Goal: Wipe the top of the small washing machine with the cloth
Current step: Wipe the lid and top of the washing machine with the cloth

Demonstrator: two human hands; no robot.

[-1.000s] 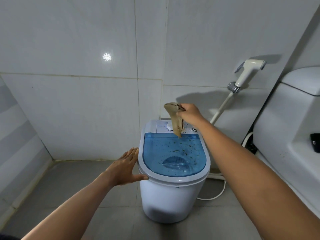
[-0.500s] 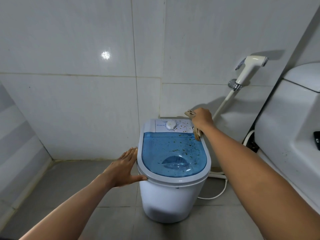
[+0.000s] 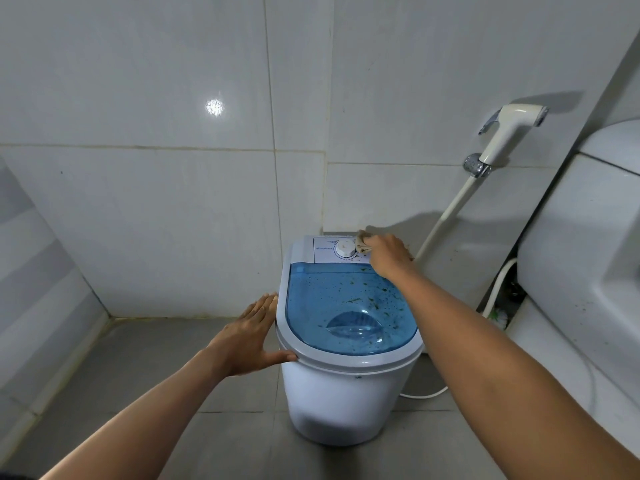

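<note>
A small white washing machine (image 3: 346,400) stands on the floor against the tiled wall. Its blue see-through lid (image 3: 332,299) is speckled with dark green bits. Behind the lid is a white control panel with a round dial (image 3: 345,247). My right hand (image 3: 389,255) presses a beige cloth (image 3: 362,244) onto the panel just right of the dial; most of the cloth is hidden under the hand. My left hand (image 3: 251,336) lies flat against the machine's left side, fingers spread, thumb on the lid's rim.
A white bidet sprayer (image 3: 509,129) hangs on the wall at the right, its hose running down behind the machine. A toilet tank (image 3: 588,237) stands close on the right. A white cord (image 3: 424,394) lies on the grey floor tiles (image 3: 138,375).
My right hand came down from holding the cloth dangling above the panel, pressed it at the panel's right end, then slid left toward the dial. My left hand stayed put.
</note>
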